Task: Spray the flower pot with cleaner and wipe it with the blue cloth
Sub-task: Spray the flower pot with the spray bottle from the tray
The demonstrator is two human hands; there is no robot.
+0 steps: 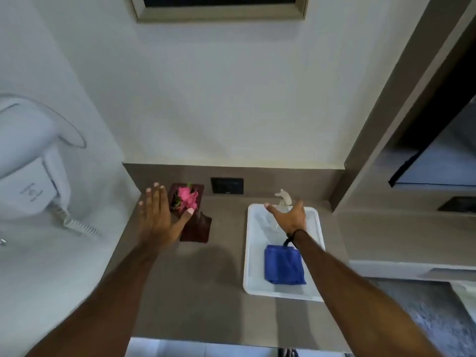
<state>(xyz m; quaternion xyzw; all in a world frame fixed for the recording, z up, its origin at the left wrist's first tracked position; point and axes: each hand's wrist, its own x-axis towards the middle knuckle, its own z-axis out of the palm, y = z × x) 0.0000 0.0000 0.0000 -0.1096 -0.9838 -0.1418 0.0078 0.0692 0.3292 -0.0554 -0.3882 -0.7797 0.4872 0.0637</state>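
Two bare forearms reach out from the bottom edge across a grey-brown counter [206, 292], one to each side. The left hand [157, 217] is flat and spread, palm down, fingers apart, with nothing in it; it hovers just beside the dark brown flower pot [197, 228], and its thumb lies across the front of the pink flowers [186, 197] that stand in the pot. Whether the thumb actually touches the pot or the blooms I cannot tell. The pot sits toward the back left of the counter, near the wall. The right hand [289, 217] is stretched over a white tray [251, 253] on the right side of the counter, thumb pointing left and fingers curled down out of sight, reaching at the clear spray bottle [283, 199] whose pale trigger head sticks up just beyond the knuckles. The fingers are hidden behind the back of the hand, so I cannot say whether they have closed on the bottle. A dark band [293, 234] circles that wrist. Nearer in the same tray, under the right forearm, lies the folded blue cloth [283, 265], untouched. A black socket plate [227, 185] is set in the low backsplash between pot and tray, and a white wall-mounted hair dryer [28, 171] with a coiled cord hangs at the far left.
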